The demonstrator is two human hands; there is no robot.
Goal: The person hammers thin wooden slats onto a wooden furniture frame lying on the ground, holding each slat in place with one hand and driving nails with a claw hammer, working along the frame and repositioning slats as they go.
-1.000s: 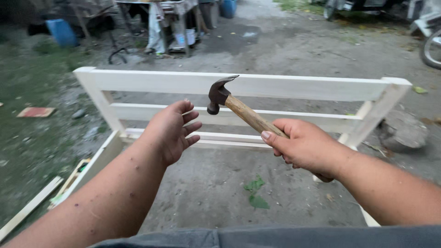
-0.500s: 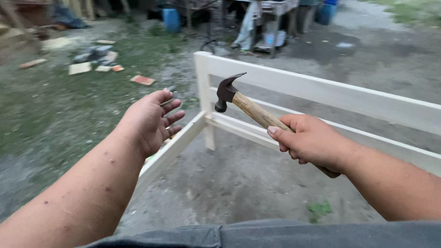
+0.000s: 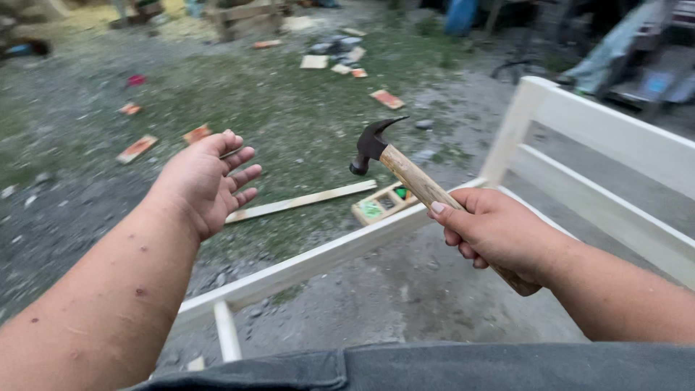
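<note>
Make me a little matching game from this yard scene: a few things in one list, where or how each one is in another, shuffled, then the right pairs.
Things:
1. hammer
2. left hand
3. white wooden frame
4. loose wooden slat

States:
A. lying flat on the ground
B. open, fingers spread, holding nothing
C. gripped by the right hand, head pointing up and away
D. standing on gravel, painted

Pairs: 1-C, 2-B, 3-D, 4-A

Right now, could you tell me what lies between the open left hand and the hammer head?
In the head view, nothing: between the left hand and hammer is open air, with gravelly ground behind.
</note>
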